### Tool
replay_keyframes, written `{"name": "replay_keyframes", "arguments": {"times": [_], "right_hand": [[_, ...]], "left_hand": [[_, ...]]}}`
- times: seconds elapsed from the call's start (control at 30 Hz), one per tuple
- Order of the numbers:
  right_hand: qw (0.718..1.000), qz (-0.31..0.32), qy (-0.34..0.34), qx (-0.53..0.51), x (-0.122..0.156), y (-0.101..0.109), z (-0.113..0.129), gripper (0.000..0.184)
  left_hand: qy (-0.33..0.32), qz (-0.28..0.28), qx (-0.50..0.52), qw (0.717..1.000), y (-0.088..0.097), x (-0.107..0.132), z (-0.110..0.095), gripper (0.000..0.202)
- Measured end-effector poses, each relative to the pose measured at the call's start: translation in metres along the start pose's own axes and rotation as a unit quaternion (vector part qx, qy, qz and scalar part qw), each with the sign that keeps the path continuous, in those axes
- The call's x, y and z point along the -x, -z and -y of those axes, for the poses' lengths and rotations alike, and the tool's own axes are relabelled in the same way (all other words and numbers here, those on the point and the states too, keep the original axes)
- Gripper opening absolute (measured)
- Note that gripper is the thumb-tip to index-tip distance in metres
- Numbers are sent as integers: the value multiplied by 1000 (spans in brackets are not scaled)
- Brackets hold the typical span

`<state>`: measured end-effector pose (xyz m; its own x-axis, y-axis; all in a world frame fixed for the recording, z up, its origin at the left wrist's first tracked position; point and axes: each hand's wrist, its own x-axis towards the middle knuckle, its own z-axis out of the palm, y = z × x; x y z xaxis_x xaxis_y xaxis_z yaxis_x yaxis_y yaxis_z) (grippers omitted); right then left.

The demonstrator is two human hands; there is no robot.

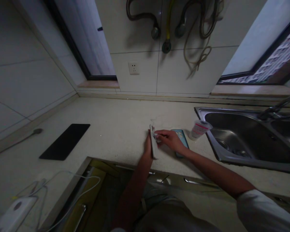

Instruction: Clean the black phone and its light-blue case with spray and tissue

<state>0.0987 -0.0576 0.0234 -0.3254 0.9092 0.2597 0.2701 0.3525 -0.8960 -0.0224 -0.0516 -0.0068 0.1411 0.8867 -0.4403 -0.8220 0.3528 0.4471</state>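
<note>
I see my left hand clasping a white phone upright on the counter; my right hand pinches its edge.

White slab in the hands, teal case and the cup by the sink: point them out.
white slab [153, 145], head view, middle of its edge.
teal case [181, 132], head view, top corner beyond the right hand.
cup [198, 129], head view, its labelled side.

place: home kitchen | cues: steel sink, tiled wall, stone countertop
</note>
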Motion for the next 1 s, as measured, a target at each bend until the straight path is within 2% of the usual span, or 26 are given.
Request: {"name": "replay_keyframes", "arguments": {"times": [0.07,0.13,0.27,0.4,0.5,0.63,0.7,0.83,1.0], "right_hand": [[989,-6,78,122,-2,-6,0,24],[965,-2,129,228,-5,-11,-1,24],[936,1,148,319,-14,-11,-4,25],[933,-19,133,334,-25,-1,-5,27],[933,-37,130,333,-30,5,-4,25],[931,-44,161,324,-22,1,-3,24],[928,-33,197,314,-13,-6,-3,24],[918,-3,254,303,5,-15,-7,26],[916,28,260,305,16,-2,-13,27]], "left_hand": [[26,3,36,999,-3,0,-5,47],[44,26,65,997,-5,2,-10,58],[69,59,75,993,-6,8,-18,59],[90,103,86,987,-7,14,-16,39],[96,138,101,981,-6,15,-12,33],[99,117,84,985,-1,9,-10,32],[86,116,74,987,1,7,-10,33],[76,157,56,983,-1,7,-9,50],[75,161,42,983,-1,8,-10,59]]}}
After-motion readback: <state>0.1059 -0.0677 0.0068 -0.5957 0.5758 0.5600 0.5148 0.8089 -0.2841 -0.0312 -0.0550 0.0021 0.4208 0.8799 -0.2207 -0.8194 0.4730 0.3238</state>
